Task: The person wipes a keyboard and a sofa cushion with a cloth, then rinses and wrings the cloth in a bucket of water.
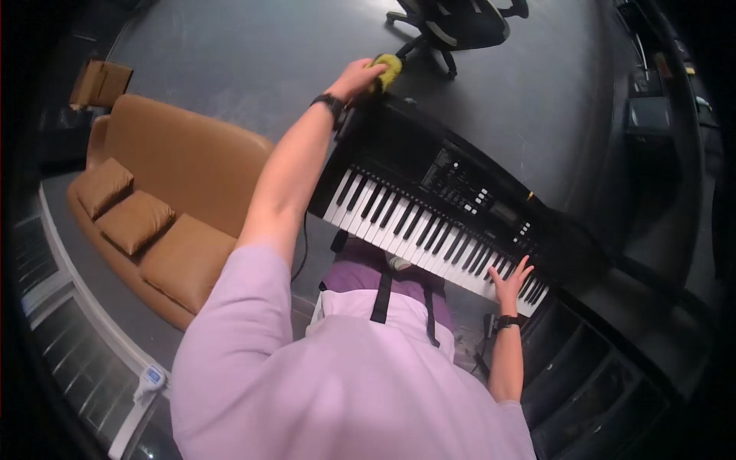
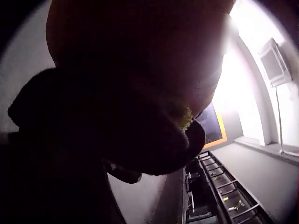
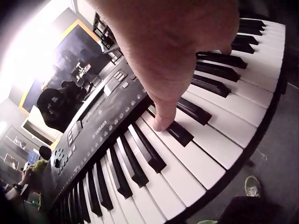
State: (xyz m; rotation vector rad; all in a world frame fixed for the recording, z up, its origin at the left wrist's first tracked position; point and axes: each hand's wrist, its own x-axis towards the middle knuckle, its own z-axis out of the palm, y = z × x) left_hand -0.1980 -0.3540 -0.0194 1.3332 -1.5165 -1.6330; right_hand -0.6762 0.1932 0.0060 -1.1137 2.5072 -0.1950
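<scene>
A black electronic keyboard [image 1: 475, 165] with white and black keys [image 3: 182, 182] lies across the head view. At its far left corner the left hand [image 1: 359, 80] grips a fuzzy yellow-green cloth [image 1: 389, 70]. In the left wrist view that hand [image 2: 140, 42] is mostly in shadow, with a bit of the yellow-green cloth [image 2: 187, 118] showing. Near the other end, the right hand [image 1: 510, 289] rests on the keys with fingers spread. The right wrist view shows a fingertip of this hand [image 3: 168, 56] touching a white key; its other fingers are largely hidden.
A brown sofa [image 1: 184, 142] with cushions stands at the left, a cardboard box [image 1: 102, 83] behind it. Beyond the keyboard is a black office chair [image 1: 464, 23]. Dark shelving [image 1: 583, 360] is at the lower right. A cable hangs below the keyboard's left end.
</scene>
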